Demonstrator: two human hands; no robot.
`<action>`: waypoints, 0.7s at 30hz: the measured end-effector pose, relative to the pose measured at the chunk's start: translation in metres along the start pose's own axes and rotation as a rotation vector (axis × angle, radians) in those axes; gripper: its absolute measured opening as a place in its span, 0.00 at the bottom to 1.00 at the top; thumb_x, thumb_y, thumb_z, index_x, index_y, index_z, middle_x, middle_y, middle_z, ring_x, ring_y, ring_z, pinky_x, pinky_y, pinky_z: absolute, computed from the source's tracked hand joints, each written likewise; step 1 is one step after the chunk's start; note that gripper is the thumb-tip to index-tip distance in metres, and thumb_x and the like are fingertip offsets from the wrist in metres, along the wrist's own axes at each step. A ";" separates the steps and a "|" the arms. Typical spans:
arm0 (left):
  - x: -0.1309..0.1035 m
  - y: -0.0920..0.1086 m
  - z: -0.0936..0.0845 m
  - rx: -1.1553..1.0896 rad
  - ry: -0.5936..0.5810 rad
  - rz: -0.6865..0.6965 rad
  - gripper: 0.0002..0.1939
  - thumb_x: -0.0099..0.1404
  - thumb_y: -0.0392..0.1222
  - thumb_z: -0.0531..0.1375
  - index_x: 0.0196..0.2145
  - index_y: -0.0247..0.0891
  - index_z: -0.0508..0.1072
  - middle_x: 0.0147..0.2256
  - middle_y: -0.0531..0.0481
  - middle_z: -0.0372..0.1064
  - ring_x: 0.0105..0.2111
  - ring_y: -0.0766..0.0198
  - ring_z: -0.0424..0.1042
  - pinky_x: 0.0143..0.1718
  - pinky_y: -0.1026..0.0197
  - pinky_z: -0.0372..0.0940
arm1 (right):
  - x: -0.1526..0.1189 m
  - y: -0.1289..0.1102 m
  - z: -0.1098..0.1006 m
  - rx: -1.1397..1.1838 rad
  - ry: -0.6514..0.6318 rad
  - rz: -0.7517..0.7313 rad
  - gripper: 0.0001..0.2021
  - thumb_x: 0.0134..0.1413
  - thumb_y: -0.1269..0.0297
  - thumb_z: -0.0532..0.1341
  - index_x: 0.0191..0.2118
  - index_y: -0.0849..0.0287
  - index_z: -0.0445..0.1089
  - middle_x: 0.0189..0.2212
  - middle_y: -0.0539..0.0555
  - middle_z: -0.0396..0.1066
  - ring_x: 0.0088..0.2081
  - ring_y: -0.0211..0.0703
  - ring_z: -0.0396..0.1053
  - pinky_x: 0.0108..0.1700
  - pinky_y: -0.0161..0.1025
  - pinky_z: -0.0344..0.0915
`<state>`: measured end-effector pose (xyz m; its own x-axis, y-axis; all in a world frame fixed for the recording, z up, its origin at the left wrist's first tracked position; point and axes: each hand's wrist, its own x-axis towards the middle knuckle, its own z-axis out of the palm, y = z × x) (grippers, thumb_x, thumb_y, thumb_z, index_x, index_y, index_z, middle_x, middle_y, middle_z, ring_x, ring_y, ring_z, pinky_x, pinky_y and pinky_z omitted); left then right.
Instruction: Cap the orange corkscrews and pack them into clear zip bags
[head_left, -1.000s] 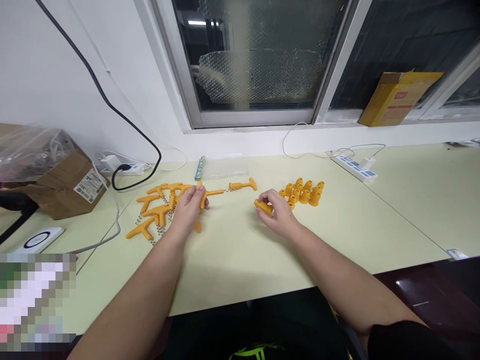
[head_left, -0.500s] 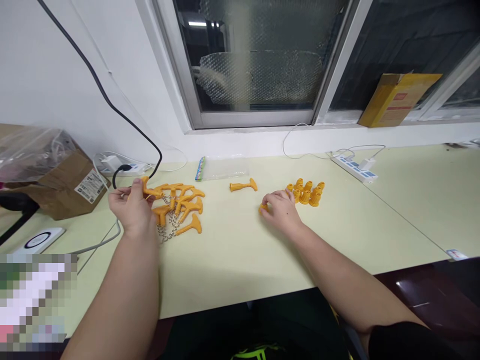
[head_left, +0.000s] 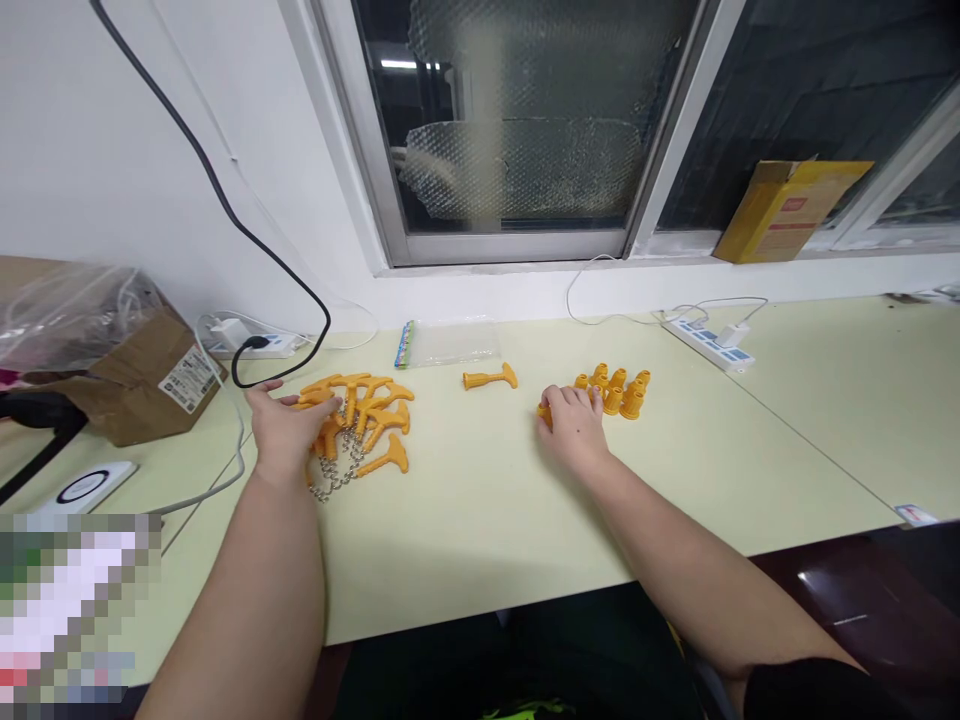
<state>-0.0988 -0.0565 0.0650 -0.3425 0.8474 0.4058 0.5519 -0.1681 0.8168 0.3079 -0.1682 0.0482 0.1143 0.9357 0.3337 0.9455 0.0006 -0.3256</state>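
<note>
My left hand (head_left: 289, 430) is at the left edge of a pile of yellow T-shaped handles (head_left: 386, 415) with metal spiral ends (head_left: 330, 480); its fingers are spread, touching or just over the pile. My right hand (head_left: 574, 425) has its fingers curled round a yellow piece (head_left: 545, 414), mostly hidden under them. It rests beside a group of upright yellow hollow sleeves (head_left: 631, 400). Between the hands, one T-handle joined to a sleeve (head_left: 490, 377) lies on the pale table (head_left: 450, 540).
A clear plastic bag (head_left: 454, 342) lies near the wall. Power strips stand at the back left (head_left: 274, 344) and back right (head_left: 707, 343). An open cardboard box (head_left: 150, 390) and a white round-marked pad (head_left: 84, 487) are at the left.
My left hand has let go of the raised T-handle, now down in the pile, and spread its fingers. My right hand has shifted slightly right with the yellow piece, closer to the sleeves.
</note>
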 end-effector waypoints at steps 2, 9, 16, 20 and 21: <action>-0.002 0.007 0.000 0.153 0.087 -0.111 0.36 0.47 0.42 0.74 0.49 0.40 0.61 0.37 0.48 0.69 0.41 0.42 0.77 0.38 0.45 0.69 | 0.000 -0.001 0.000 0.004 0.012 0.000 0.08 0.59 0.70 0.59 0.45 0.54 0.67 0.46 0.58 0.75 0.54 0.57 0.66 0.71 0.67 0.41; -0.005 0.020 0.008 0.373 -0.028 -0.180 0.31 0.48 0.32 0.72 0.49 0.38 0.66 0.46 0.44 0.64 0.40 0.51 0.73 0.46 0.41 0.71 | -0.002 0.001 0.004 0.075 0.102 -0.069 0.10 0.58 0.70 0.60 0.45 0.53 0.67 0.46 0.57 0.72 0.54 0.57 0.66 0.71 0.69 0.40; -0.028 0.045 0.037 0.483 0.005 0.270 0.17 0.63 0.42 0.62 0.50 0.39 0.72 0.51 0.38 0.67 0.58 0.40 0.65 0.61 0.38 0.63 | -0.001 -0.006 -0.002 0.340 0.233 -0.347 0.03 0.63 0.69 0.58 0.40 0.55 0.69 0.40 0.57 0.69 0.45 0.52 0.67 0.56 0.54 0.64; -0.047 0.067 0.088 0.448 -0.372 0.653 0.22 0.64 0.37 0.58 0.57 0.38 0.70 0.55 0.38 0.70 0.61 0.45 0.66 0.66 0.43 0.60 | -0.009 -0.016 -0.005 0.566 0.022 -0.550 0.03 0.62 0.70 0.58 0.39 0.56 0.69 0.33 0.53 0.67 0.37 0.45 0.67 0.42 0.42 0.65; -0.050 0.072 0.101 0.449 -0.454 0.697 0.24 0.64 0.37 0.58 0.58 0.38 0.70 0.57 0.38 0.69 0.62 0.45 0.65 0.67 0.44 0.59 | -0.011 -0.019 -0.005 0.605 -0.081 -0.560 0.04 0.62 0.70 0.58 0.39 0.56 0.69 0.32 0.51 0.67 0.35 0.43 0.66 0.39 0.40 0.64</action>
<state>0.0351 -0.0596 0.0623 0.4517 0.7601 0.4672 0.7944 -0.5810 0.1773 0.2906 -0.1807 0.0549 -0.3686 0.7632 0.5307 0.5263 0.6419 -0.5576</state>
